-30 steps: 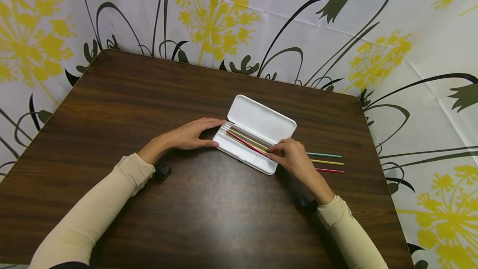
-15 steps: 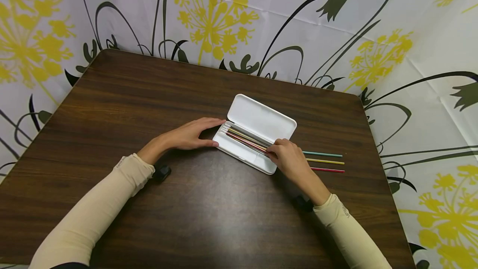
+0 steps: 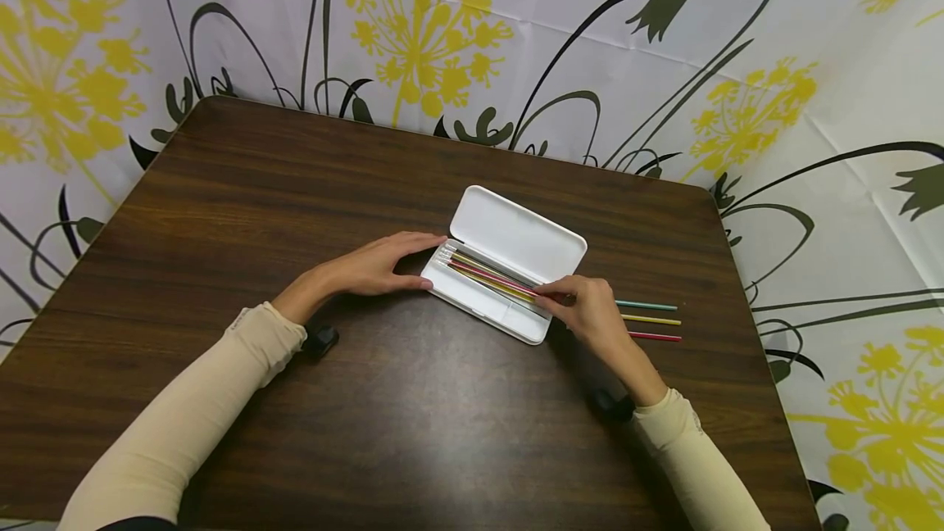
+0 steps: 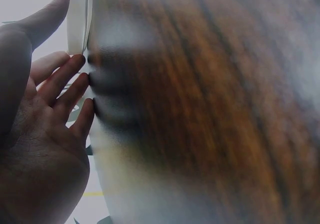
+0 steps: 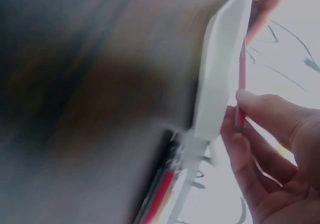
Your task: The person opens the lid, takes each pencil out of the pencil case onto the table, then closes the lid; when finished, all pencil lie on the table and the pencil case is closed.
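A white pencil case [image 3: 519,228] lies with its lid raised on the table, several pencils with clear-tipped ends in its tray. My left hand [image 3: 376,265] rests at the case's left end, thumb at the front corner and fingertips at the back. In the left wrist view, its straight fingers touch the white case wall [image 4: 78,19]. My right hand [image 3: 587,311], at the right end of the tray, pinches a red pencil [image 5: 242,71] between thumb and fingers. That pencil extends along the tray beside yellow ones [image 3: 496,281].
To the right of the case lie three loose pencils, partly hidden by my right hand: blue-green [image 3: 649,305], yellow [image 3: 652,320] and red [image 3: 656,338]. The brown wooden table [image 3: 332,179] meets a white flowered cloth [image 3: 560,23] behind.
My right hand shifts slightly left, then back right. The red pencil sits farther back in the tray, with a yellow pencil now in front of it. My left hand stays in place.
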Demonstrator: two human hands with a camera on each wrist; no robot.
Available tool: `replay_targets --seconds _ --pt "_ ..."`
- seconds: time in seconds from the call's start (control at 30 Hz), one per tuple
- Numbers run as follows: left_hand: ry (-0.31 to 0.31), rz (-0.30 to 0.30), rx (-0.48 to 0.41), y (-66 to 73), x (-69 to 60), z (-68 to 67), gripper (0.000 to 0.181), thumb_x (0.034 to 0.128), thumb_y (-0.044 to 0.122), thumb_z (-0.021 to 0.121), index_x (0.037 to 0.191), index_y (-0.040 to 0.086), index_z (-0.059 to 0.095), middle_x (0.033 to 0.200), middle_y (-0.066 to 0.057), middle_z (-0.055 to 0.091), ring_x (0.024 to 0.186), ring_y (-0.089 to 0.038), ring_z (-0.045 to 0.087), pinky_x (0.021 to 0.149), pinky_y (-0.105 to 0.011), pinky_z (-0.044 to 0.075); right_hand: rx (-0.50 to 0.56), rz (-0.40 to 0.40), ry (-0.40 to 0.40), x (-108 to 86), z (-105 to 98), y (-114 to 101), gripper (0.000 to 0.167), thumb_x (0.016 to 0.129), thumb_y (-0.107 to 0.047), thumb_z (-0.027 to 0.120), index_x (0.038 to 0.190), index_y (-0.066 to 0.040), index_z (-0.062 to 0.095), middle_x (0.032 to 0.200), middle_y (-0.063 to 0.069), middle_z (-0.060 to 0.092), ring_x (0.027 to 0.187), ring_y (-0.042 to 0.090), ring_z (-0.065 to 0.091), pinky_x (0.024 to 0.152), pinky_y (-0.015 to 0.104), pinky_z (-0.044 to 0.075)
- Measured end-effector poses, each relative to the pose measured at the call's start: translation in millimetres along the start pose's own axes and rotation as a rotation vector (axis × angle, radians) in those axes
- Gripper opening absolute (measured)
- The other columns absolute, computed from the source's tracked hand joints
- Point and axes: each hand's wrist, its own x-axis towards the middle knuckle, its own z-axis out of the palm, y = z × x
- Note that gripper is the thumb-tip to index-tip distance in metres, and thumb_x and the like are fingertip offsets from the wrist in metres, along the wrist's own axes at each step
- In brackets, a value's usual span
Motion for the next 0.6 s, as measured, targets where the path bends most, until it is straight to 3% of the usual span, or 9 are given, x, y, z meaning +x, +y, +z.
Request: replay_targets --seconds 0.3,0.6 --pt "0.0 -0.005 -0.005 -0.8 -0.3 -0.8 0.076 0.0912 0.038 0.071 0.153 0.013 0.034 0.154 -0.006 0.036 0.14 -0.026 0.03 0.109 -0.052 0.026 0.151 0.031 0.035 -6.7 -8 15 0.016 0.079 -0.013 0.083 0.094 -0.015 0.081 0.086 -0.008 0.073 0.069 0.009 0.062 0.058 0.024 0.049" --pt "-0.003 -0.006 -0.002 -1.7 0.1 0.1 0.077 0.0913 0.039 0.07 0.154 0.013 0.034 0.154 -0.007 0.036 0.14 -0.027 0.03 0.109 -0.053 0.025 0.161 0.076 0.06 -13.0 -14 20 0.014 0.081 -0.011 0.082 0.094 -0.015 0.081 0.087 -0.007 0.074 0.076 0.01 0.068 0.063 0.021 0.05"
